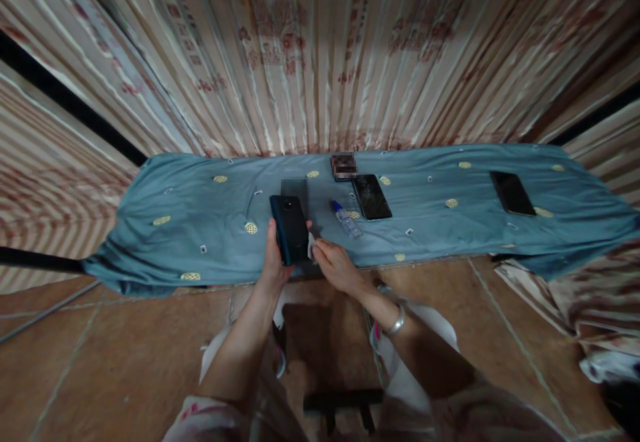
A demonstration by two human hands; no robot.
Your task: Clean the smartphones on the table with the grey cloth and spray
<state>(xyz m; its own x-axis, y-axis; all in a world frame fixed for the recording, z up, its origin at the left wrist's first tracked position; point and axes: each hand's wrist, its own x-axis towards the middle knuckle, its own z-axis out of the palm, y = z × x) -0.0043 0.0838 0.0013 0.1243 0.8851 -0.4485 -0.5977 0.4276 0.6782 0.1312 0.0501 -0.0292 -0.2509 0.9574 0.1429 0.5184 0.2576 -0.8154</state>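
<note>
My left hand [275,256] is wrapped round a dark blue smartphone [290,229], tilted upright with its back and camera bump toward me. At the phone's right edge, my right hand [334,265] pinches a small white cloth or tissue [311,245]. Just right of the hands a clear bottle with a blue cap [347,220] lies on the cloth. Beyond it, a black smartphone [372,197] rests screen up. A small boxy item [344,167], blurred out in part, sits behind that phone.
A teal patterned cloth [225,209] covers the low table. Toward its right end lies another dark phone or tablet [513,193]. Striped curtains [310,62] hang behind and at both sides. Black poles [75,102] slant in from the sides. A dark stool [343,400] shows below me.
</note>
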